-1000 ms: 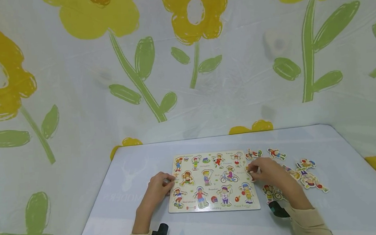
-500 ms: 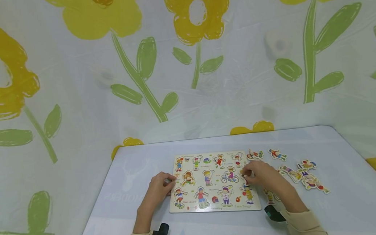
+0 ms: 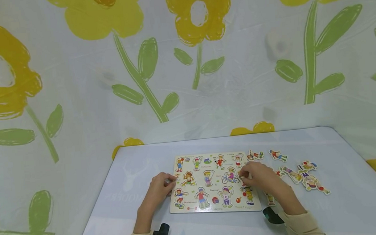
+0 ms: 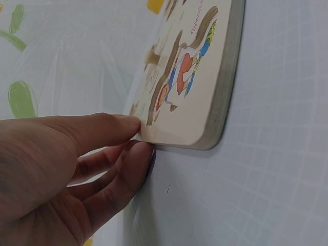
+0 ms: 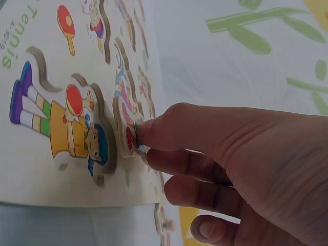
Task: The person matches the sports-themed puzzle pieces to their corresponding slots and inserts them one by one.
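Note:
A cream wooden puzzle board (image 3: 193, 197) printed with sports figures lies on the table. At its left edge, my left hand (image 3: 160, 186) grips the rim; the left wrist view shows the thumb (image 4: 115, 128) on the face and bent fingers at the edge. Over the board's right side, my right hand (image 3: 259, 176) pinches a small figure puzzle piece (image 5: 129, 138) between thumb and fingers, close above the surface. The piece is partly hidden by the hand. Just below it is the table-tennis figure (image 5: 77, 128) on the board.
Several loose figure pieces lie right of the board, among them one at the back (image 3: 278, 155) and an overlapping cluster (image 3: 311, 180). Another piece (image 3: 270, 198) is partly behind the right wrist. A flower-printed curtain (image 3: 239, 103) rises behind the table.
My right hand has moved left with the puzzle piece, from the board's right edge to over its right side. The left hand stays at the left edge.

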A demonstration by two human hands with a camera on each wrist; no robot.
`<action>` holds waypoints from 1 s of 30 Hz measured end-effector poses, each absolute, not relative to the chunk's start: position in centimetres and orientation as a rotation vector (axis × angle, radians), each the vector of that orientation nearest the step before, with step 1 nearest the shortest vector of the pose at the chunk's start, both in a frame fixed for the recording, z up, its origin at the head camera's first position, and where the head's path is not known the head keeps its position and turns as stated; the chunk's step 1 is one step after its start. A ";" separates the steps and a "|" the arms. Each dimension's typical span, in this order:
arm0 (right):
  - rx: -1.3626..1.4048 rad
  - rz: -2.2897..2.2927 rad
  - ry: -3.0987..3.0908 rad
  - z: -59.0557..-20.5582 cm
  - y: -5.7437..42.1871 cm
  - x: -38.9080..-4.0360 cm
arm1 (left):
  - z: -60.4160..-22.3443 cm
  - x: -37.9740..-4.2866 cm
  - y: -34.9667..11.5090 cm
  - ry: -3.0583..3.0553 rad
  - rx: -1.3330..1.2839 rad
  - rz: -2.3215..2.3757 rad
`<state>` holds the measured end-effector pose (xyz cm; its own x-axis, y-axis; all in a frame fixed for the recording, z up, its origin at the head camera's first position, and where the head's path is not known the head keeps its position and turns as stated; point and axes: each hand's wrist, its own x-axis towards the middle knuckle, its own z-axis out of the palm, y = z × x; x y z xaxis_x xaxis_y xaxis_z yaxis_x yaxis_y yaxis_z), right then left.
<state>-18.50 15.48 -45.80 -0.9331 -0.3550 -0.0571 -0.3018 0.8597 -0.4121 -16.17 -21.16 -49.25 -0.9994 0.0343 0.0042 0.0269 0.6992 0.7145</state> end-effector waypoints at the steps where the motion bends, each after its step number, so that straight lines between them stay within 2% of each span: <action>1: -0.519 -0.603 2.902 -45.9 15.4 -18.5 | -49.3 -16.2 -21.2 2.888 0.054 1.211; 30: -0.713 -0.680 2.847 -45.4 8.2 -17.3 | -49.3 -16.2 -21.2 2.884 0.042 1.205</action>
<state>-17.34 8.24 -45.43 -0.8802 -0.4743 -0.0152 -0.4163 0.7872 -0.4550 -16.17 -21.24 -49.29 -0.9995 0.0308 -0.0037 0.0190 0.7024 0.7115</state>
